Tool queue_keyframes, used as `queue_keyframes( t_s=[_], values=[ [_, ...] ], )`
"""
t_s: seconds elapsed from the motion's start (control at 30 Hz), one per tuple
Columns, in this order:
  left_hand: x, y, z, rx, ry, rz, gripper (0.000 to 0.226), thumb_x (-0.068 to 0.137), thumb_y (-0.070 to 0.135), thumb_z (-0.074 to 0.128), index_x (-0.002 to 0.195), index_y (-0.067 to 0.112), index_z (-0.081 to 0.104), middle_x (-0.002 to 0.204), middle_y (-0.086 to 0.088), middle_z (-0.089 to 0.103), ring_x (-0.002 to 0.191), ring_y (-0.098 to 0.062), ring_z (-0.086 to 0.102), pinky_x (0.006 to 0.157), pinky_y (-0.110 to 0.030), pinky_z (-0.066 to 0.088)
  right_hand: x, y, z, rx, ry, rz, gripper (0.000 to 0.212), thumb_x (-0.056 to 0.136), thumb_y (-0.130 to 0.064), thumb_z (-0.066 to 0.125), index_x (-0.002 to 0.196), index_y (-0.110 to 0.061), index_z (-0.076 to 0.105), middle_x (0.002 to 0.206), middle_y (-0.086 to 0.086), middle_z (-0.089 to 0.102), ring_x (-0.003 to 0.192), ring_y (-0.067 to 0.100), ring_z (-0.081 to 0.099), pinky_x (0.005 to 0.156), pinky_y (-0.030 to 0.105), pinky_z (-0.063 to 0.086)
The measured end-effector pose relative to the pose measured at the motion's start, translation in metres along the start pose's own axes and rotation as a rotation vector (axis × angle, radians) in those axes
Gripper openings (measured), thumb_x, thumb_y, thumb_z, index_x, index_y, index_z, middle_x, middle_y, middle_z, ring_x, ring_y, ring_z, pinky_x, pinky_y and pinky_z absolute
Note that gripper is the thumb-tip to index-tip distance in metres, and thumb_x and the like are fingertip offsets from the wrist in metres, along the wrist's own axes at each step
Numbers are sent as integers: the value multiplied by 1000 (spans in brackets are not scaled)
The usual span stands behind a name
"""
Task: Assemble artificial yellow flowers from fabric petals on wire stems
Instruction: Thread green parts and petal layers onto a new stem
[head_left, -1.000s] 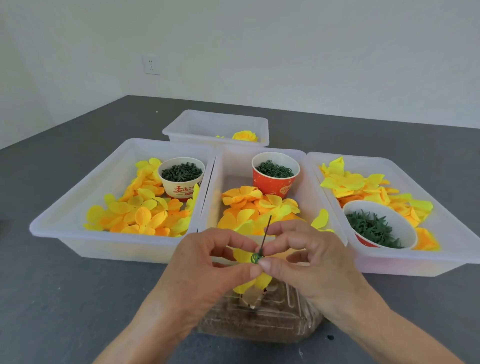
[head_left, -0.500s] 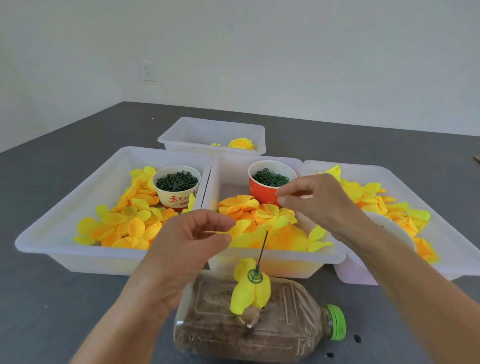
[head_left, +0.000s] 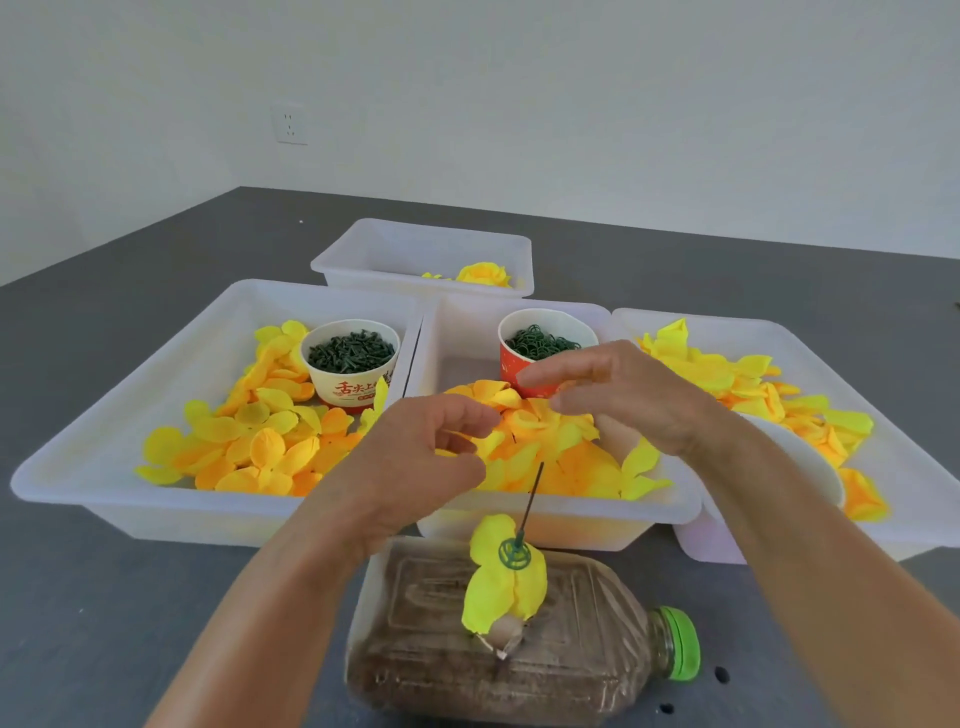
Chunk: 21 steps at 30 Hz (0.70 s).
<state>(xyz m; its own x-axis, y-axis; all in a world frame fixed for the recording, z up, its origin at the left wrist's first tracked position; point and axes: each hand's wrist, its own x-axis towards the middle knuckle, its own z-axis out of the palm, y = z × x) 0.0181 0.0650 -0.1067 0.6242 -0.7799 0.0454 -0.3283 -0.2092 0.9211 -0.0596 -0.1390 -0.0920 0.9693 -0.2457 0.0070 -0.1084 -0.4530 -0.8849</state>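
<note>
A partly built flower stands in a brown-filled plastic bottle (head_left: 519, 654) lying on its side. It has yellow petals (head_left: 506, 584) under a green disc (head_left: 514, 553) on a thin dark wire stem (head_left: 531, 496). Neither hand touches it. My left hand (head_left: 410, 467) hovers above and left of the stem with loosely curled fingers, thumb and forefinger apart, nothing plainly held. My right hand (head_left: 623, 395) reaches left over the loose petals (head_left: 550, 441) in the middle tray (head_left: 545, 525), fingers relaxed, just in front of the red cup (head_left: 511, 364) of green rings.
The left tray (head_left: 98, 431) holds petals and a white cup (head_left: 350, 364) of green pieces. In the right tray (head_left: 904, 467) lie more petals and a white bowl (head_left: 815, 457), mostly hidden by my arm. A back tray (head_left: 415, 244) contains a finished yellow flower (head_left: 483, 274). Everything stands on a grey table.
One second ago both hands pinched the stem at the green disc. They let go and rose; the right hand went to the middle tray's petals, the left lifted beside the stem.
</note>
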Motion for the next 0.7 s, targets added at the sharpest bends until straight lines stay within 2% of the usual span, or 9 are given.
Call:
queue_keyframes(
  t_s=[0.07, 0.13, 0.2, 0.27, 0.33, 0.4, 0.47, 0.6, 0.7],
  values=[
    [2, -2, 0, 120, -43, 7, 33, 77, 0, 65, 94, 28, 64, 100, 7, 66, 87, -11, 62, 72, -20, 51, -12, -2, -8, -107, -149, -11, 46, 67, -13, 73, 110, -29, 69, 117, -13, 66, 110, 11, 59, 98, 28, 45],
    [7, -3, 6, 275, -7, 30, 22, 77, 10, 71, 96, 20, 68, 91, 6, 66, 80, -13, 60, 68, -16, 47, -15, 2, -1, -307, -212, -19, 49, 67, -14, 79, 111, -33, 67, 121, -21, 59, 115, -2, 51, 97, 14, 38],
    [11, -4, 10, 444, 37, 82, 10, 79, 14, 71, 89, 14, 72, 72, 9, 60, 67, -9, 54, 58, -8, 37, -11, 8, 13, -383, -162, -62, 37, 73, -12, 78, 108, -23, 70, 118, -15, 60, 113, -3, 50, 93, 7, 36],
    [15, -7, 11, 459, 95, 108, 4, 80, 12, 69, 81, 13, 73, 60, 11, 54, 57, -4, 48, 52, -9, 35, -8, 15, 24, -318, -72, -80, 24, 77, -10, 75, 100, -10, 72, 111, -5, 65, 107, 4, 56, 93, 17, 41],
    [19, -9, 9, 303, 161, 68, 9, 82, 10, 68, 74, 13, 70, 60, 4, 57, 58, -10, 52, 57, -15, 43, -5, 17, 27, -194, 23, -51, 19, 80, -11, 72, 96, -2, 71, 99, 1, 68, 95, 12, 60, 90, 27, 46],
    [23, -7, 6, 32, 219, -4, 13, 83, 8, 68, 70, 13, 66, 66, -4, 61, 63, -15, 56, 58, -24, 51, -4, 14, 24, -22, 84, -22, 16, 83, -10, 69, 90, 5, 67, 81, 3, 62, 78, 12, 55, 76, 22, 45],
    [27, -2, 2, -195, 218, -67, 13, 83, 7, 68, 71, 13, 66, 68, -5, 64, 64, -15, 58, 53, -21, 53, -3, 9, 22, 150, 126, -15, 5, 85, -7, 66, 83, -3, 67, 71, -3, 65, 70, 6, 58, 68, 15, 46],
    [32, 7, -2, -442, 108, -121, 9, 82, 4, 65, 78, 12, 67, 71, -2, 70, 66, -14, 65, 60, -22, 54, 0, 1, 20, 358, 189, 2, 6, 85, -8, 64, 88, -8, 69, 91, 14, 68, 89, 28, 62, 91, 47, 48],
    [37, 11, -3, -518, 126, -120, 8, 86, 9, 62, 80, 12, 65, 70, 0, 71, 66, -12, 69, 64, -23, 54, 3, -10, 19, 492, 208, -15, 10, 80, -12, 68, 89, -7, 70, 91, 15, 69, 86, 31, 63, 83, 44, 52]
  ],
)
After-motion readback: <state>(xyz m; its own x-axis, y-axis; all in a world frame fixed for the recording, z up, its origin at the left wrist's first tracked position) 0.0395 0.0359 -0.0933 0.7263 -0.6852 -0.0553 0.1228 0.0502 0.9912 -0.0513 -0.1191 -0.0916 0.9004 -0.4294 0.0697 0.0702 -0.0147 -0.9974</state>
